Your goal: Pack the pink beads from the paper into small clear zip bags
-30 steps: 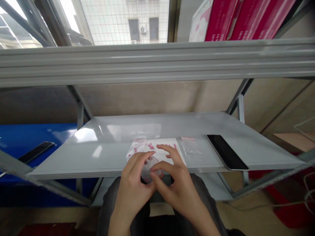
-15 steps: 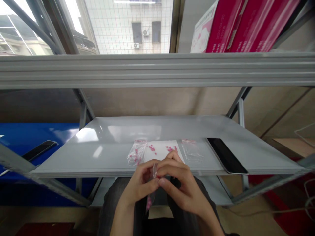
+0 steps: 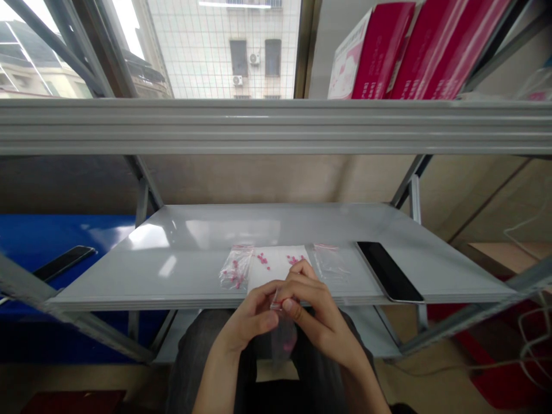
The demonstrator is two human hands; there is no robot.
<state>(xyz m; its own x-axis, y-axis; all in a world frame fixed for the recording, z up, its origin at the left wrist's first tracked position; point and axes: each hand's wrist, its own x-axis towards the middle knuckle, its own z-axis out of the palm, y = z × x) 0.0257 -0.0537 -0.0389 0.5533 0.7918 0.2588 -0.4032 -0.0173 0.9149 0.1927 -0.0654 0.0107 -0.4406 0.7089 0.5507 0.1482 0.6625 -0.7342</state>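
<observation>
A small clear zip bag with a red strip along its top hangs below my hands, over my lap. A few pink bits show inside it. Thumb and fingers of my right hand pinch the strip. My left hand has the other side of the bag's top, its thumb in front and its fingers partly hidden behind. Just beyond my hands lies a white sheet with two groups of small pink beads. To its left is another zip bag holding pink beads; to its right, a flat zip bag with no beads visible.
The grey shelf table carries a black phone or tablet at the right. A grey beam crosses above, with pink boxes standing on it. Another phone rests on a blue surface at the left.
The bag in my hands has turned, so its red strip and hanging body now face me. My right thumb has shifted onto the strip and my left thumb sits slightly apart from it.
</observation>
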